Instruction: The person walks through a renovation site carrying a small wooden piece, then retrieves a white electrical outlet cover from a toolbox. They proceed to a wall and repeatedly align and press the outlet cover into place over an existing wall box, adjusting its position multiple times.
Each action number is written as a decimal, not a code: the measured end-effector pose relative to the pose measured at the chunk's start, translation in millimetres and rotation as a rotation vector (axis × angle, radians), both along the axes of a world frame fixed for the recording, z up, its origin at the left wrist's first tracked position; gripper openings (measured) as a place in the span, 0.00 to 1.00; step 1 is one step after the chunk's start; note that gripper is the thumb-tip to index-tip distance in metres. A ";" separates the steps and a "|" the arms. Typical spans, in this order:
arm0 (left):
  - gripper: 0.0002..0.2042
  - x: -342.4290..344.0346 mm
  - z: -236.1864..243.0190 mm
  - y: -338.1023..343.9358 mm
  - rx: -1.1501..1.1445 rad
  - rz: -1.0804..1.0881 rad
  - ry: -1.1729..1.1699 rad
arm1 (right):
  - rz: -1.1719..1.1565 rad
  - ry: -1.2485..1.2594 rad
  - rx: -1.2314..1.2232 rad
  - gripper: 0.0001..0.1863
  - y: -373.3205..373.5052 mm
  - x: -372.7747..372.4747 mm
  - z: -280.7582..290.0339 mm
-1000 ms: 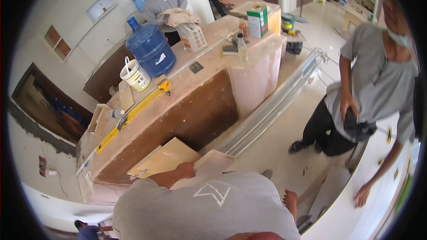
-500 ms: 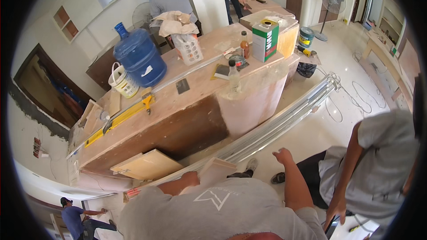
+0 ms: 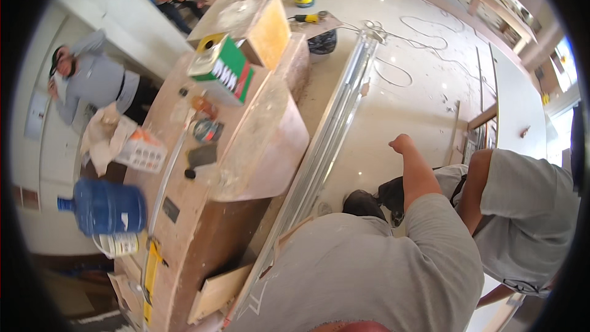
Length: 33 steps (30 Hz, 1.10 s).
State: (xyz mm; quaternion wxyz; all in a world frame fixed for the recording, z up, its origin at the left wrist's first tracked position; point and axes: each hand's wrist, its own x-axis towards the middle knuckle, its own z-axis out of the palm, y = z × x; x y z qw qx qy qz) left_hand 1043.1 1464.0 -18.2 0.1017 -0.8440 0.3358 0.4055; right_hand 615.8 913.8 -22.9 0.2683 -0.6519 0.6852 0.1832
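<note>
My right arm reaches out ahead over the pale floor. My right hand (image 3: 402,142) is at its end, small and a little blurred, its fingers curled in and nothing visible in them. It touches nothing; the bundle of long silver metal profiles (image 3: 335,114) lies on the floor to its left. My left hand does not show; my grey shirt hides that side. Left of my body, a wooden panel (image 3: 221,292) leans by the counter's base. A person in a grey shirt (image 3: 522,215) is close on my right, one arm bent.
A long dusty counter (image 3: 206,221) bears a blue water jug (image 3: 110,208), a white bucket (image 3: 123,245), a yellow level (image 3: 149,283), a bag (image 3: 142,147) and a green-and-white can (image 3: 222,71). Cables (image 3: 424,40) trail across the floor. Two people stand or work beyond the counter.
The view has swung to the right, so the counter now runs steeply up the left. My left hand has gone out of sight. My right arm remains stretched forward.
</note>
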 end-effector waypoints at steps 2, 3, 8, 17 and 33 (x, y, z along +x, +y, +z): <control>0.18 2.6 0.3 -48.1 0.012 -0.047 0.007 | 0.014 0.065 0.046 0.22 -14.5 -50.5 -23.8; 0.18 2.5 1.1 -74.3 0.020 -0.075 0.010 | 0.062 0.124 0.086 0.21 -20.6 -80.8 -41.5; 0.18 7.2 28.3 -179.3 0.046 -0.119 -0.041 | -0.202 0.122 0.197 0.18 -37.0 -179.8 -134.7; 0.18 -38.4 76.1 -348.0 0.081 -0.112 -0.045 | 0.296 0.128 0.489 0.21 -45.5 -322.6 -186.7; 0.19 -158.6 63.3 -663.0 0.014 -0.303 0.001 | -0.708 -0.637 0.056 0.21 -448.3 -273.1 -6.7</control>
